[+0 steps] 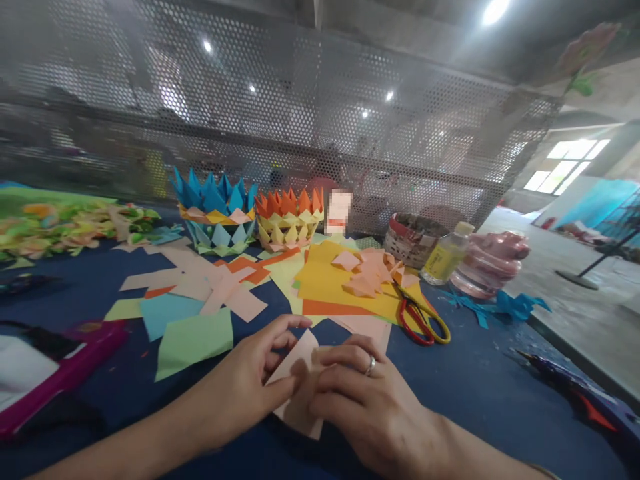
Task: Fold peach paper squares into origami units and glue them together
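Observation:
A pale pink piece of paper (301, 412) is held between my two hands at the front middle of the table. My left hand (263, 367) grips its left side, the thumb lying over the paper and the fingers curled behind. With its fingers bent, my right hand (360, 393), a ring on one finger, presses the right side of the same piece. Beyond my hands lie folded peach paper pieces (367, 270) on yellow sheets (320, 277). Red-and-yellow-handled scissors (423, 320) rest at the right of these sheets. A light green sheet (197, 340) lies left of my left hand.
Two folded-paper baskets, one blue-topped (217, 217) and one orange-topped (290, 217), stand at the back. Rightward are a woven basket (413, 240), a glue bottle (445, 257) and a pink container (490, 263). A magenta tool (65, 373) lies left, dark pliers-like tool (575, 387) right.

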Demonstrator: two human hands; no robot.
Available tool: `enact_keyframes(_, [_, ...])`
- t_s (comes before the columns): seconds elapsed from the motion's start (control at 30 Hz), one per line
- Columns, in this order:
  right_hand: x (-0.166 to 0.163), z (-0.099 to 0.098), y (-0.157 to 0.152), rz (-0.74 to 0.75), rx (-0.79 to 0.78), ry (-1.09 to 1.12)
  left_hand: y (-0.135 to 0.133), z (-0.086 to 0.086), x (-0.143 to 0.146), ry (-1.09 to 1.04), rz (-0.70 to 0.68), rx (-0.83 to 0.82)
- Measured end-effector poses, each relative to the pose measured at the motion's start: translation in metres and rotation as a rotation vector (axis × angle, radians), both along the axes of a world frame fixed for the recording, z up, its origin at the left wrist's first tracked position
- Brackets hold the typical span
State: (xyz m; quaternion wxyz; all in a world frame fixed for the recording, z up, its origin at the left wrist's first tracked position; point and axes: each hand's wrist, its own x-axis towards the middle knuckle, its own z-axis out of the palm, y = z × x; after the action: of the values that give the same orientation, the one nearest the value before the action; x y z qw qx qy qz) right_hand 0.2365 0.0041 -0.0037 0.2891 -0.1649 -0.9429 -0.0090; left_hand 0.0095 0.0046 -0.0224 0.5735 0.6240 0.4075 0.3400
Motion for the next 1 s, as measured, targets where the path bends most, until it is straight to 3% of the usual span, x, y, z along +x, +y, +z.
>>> enact_keyframes(0.4, [0.004,0.000,0.007,-0.017,-0.027,-0.052,0.008,-0.001,-0.002,0.116,0.014,0.066])
enact_keyframes(0.5, [0.006,0.000,0.009,-0.035,-0.040,-0.087,0.010,-0.004,-0.005,0.217,0.054,0.171])
enact_keyframes(0.63, [0.007,0.002,0.012,-0.039,-0.052,-0.116,0.007,-0.003,-0.009,0.367,0.141,0.463])
enact_keyframes(0.8, [0.009,0.004,0.015,-0.016,-0.080,-0.080,-0.002,0.009,-0.010,0.414,-0.067,0.810])
enact_keyframes(1.0, [0.017,0.001,0.017,0.032,-0.155,-0.135,-0.010,0.013,-0.010,0.468,-0.280,0.950])
